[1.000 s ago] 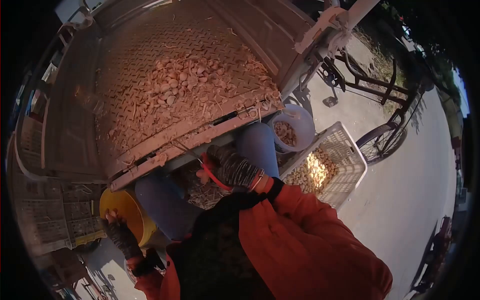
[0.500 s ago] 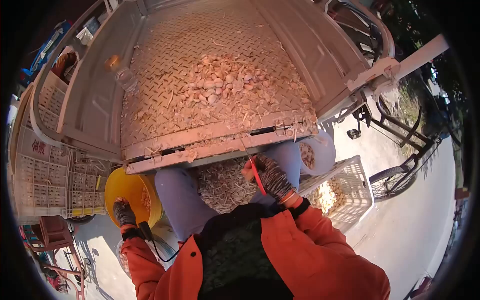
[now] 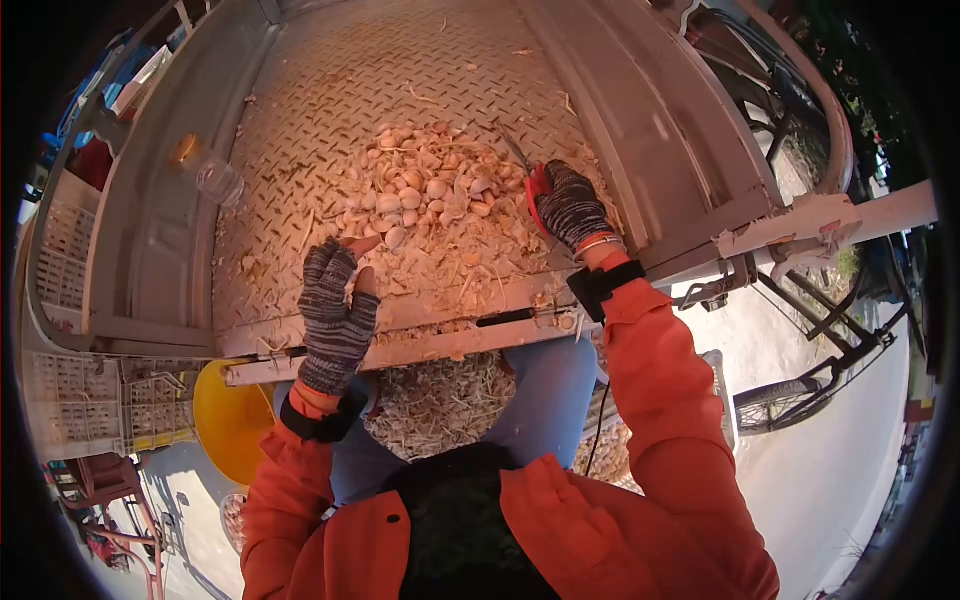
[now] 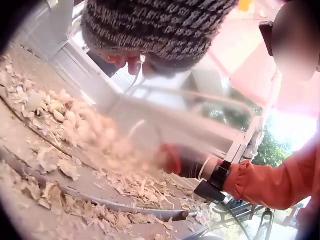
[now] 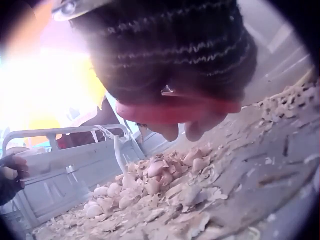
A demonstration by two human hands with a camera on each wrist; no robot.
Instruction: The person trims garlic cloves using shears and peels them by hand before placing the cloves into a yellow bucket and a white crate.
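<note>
The left hand (image 3: 340, 315), in a striped fingerless glove, hovers over the near edge of the metal truck bed (image 3: 330, 70), its fingers loosely bent and nothing visible in them. To its right lies a pile of pale garlic-like bulbs (image 3: 410, 195) among dry skins. At the right of this pile, the right hand (image 3: 572, 205) grips a red-handled cutting tool (image 3: 537, 190), whose thin metal end points up and left over the bed. The right wrist view shows the red handle (image 5: 165, 111) under the gloved fingers; the left wrist view shows the bulbs (image 4: 75, 117) beyond the left hand (image 4: 155, 35).
A clear jar (image 3: 218, 183) lies at the bed's left side. Below the bed's edge are a yellow bucket (image 3: 225, 420) at left and skins (image 3: 440, 400) between the person's knees. Crates (image 3: 75, 400) stand far left, and a bicycle (image 3: 800, 390) is at right.
The left hand has risen from the yellow bucket to the bed's near edge. The right hand has moved up with the red-handled tool from below the edge to the pile's right side.
</note>
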